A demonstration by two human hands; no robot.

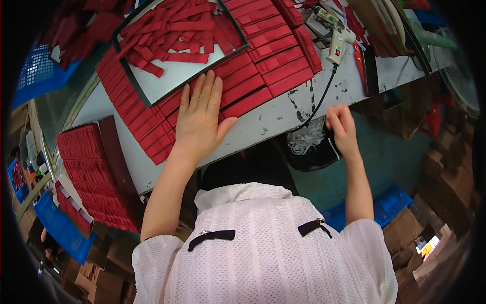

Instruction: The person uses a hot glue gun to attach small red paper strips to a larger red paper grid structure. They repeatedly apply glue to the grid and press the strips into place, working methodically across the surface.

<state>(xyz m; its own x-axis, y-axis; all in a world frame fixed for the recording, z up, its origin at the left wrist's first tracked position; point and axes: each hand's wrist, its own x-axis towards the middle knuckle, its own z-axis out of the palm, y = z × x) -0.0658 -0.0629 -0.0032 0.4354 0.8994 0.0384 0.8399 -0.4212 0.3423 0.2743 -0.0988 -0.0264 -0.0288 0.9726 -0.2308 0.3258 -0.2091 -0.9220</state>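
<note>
My left hand (200, 119) lies flat, fingers outstretched, on rows of red folded pieces (240, 81) packed side by side on the table. Its fingertips reach the near edge of a white tray with a dark green rim (182, 81). Loose red strips (190, 28) are heaped in that tray. Beyond the table's front edge, to the right, my right hand (342, 129) is raised with its fingers curled in. Whatever it may hold is hidden inside the fingers. Below and left of it hangs a dark bag or bin with clear plastic scraps (306, 139).
A white glue gun (335, 48) with a black cord (324, 96) lies at the table's back right. A dark red box of red pieces (88, 164) stands at the left edge. Blue crates (63, 223) and cardboard boxes (400, 225) are around the floor.
</note>
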